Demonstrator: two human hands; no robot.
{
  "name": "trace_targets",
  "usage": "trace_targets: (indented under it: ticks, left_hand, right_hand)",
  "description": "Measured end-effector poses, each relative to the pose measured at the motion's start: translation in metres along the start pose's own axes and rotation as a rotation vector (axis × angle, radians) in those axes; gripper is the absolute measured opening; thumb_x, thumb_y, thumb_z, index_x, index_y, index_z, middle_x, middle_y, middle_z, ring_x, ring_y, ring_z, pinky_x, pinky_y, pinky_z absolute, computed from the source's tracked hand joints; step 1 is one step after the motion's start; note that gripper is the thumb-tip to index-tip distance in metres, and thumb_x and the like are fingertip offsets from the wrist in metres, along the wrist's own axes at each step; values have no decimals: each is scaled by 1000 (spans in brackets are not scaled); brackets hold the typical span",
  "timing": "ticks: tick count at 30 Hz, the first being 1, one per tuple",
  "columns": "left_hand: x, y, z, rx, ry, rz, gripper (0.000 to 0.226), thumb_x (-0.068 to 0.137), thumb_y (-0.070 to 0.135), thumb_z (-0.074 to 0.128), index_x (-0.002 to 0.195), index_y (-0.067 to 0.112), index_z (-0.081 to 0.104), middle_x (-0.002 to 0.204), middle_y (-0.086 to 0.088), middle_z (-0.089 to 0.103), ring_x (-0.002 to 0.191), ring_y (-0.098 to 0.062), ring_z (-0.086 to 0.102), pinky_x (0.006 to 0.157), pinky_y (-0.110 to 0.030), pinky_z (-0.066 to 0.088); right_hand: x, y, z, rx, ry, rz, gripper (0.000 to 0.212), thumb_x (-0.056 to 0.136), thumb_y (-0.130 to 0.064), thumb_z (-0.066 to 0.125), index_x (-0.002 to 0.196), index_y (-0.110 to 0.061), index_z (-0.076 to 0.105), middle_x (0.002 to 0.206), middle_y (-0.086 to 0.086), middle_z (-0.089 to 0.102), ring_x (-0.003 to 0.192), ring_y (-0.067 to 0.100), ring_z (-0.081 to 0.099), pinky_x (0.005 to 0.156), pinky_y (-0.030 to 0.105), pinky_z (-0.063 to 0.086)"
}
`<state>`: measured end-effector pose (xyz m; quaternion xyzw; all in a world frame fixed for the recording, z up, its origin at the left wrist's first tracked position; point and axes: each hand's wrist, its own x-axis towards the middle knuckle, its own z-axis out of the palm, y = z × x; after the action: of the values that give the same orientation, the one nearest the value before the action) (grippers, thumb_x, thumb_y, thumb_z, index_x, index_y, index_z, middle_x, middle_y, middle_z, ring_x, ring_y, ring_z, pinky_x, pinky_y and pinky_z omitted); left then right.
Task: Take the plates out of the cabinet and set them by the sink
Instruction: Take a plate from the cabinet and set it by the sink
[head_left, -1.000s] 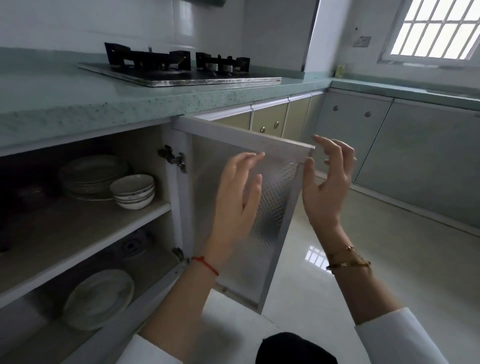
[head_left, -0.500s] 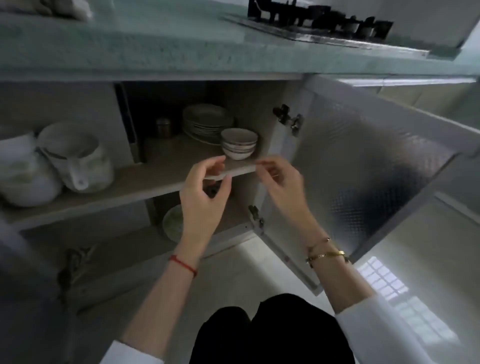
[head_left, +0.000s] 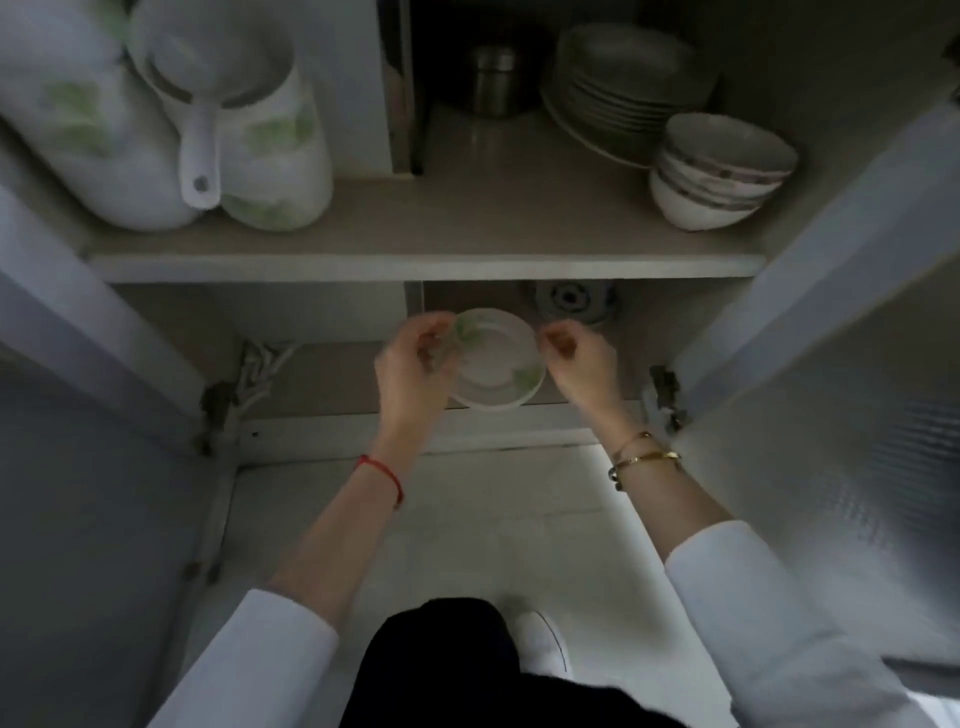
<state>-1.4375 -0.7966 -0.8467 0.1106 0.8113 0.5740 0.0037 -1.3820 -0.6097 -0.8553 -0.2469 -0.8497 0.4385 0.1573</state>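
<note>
left grip (head_left: 415, 364) & right grip (head_left: 579, 358) are curling at opposite rims of the plate (head_left: 493, 364) lying flat on the cabinet bottom shelf (head_left: 327, 374); too blurred to tell if pinching yet. prob. light, stiff, slick, breakable: worth taking both rims. plate stack (head_left: 618, 88) is waiting on upper shelf (head_left: 467, 228), further in.

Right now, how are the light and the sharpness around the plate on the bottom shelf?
Head view: dim overall, cabinet interior shadowed; the floor is brightest; the left hand and right hand at the plate are motion-blurred, so their grip is unclear; wide-angle distortion splays the doors.
</note>
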Motion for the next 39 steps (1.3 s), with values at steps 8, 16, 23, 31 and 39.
trace_targets:
  ticks: [8,16,23,31,39]
  left_hand:
    - [55,-94,57,118,-22,-156,23,82,4,70,97,19,64,86,0,61,70,-13,57,65,-13,47]
    - [88,-158,89,336,-125,-244,32,81,10,70,112,3,70,111,-20,72,107,-36,65,93,-43,53]
    - [91,-157,96,371,-159,-226,44,66,22,55,99,-2,73,97,-24,74,94,-38,68,89,-43,51]
    - [95,-156,98,155,-84,-440,20,81,-7,59,94,2,70,89,-15,67,78,-18,62,73,-22,51]
    - [78,-139,87,-26,19,-433,39,76,-17,55,109,-2,67,111,-20,69,106,-35,64,95,-47,54]
  right_hand:
    - [77,93,74,-145,-41,86,18,88,-6,63,102,1,73,101,22,72,80,26,65,61,-1,37]
    - [114,150,102,-437,-120,138,42,91,-17,60,131,-6,58,130,22,54,121,37,48,105,35,36]
    - [121,164,104,-400,-43,196,34,85,-2,55,118,3,62,122,25,60,111,33,51,70,23,22]
    - [122,157,101,78,54,444,34,81,6,62,114,6,59,113,22,67,107,33,62,80,29,46]
    - [89,145,86,331,101,448,28,85,13,52,95,-12,44,82,-5,48,88,19,50,70,18,46]
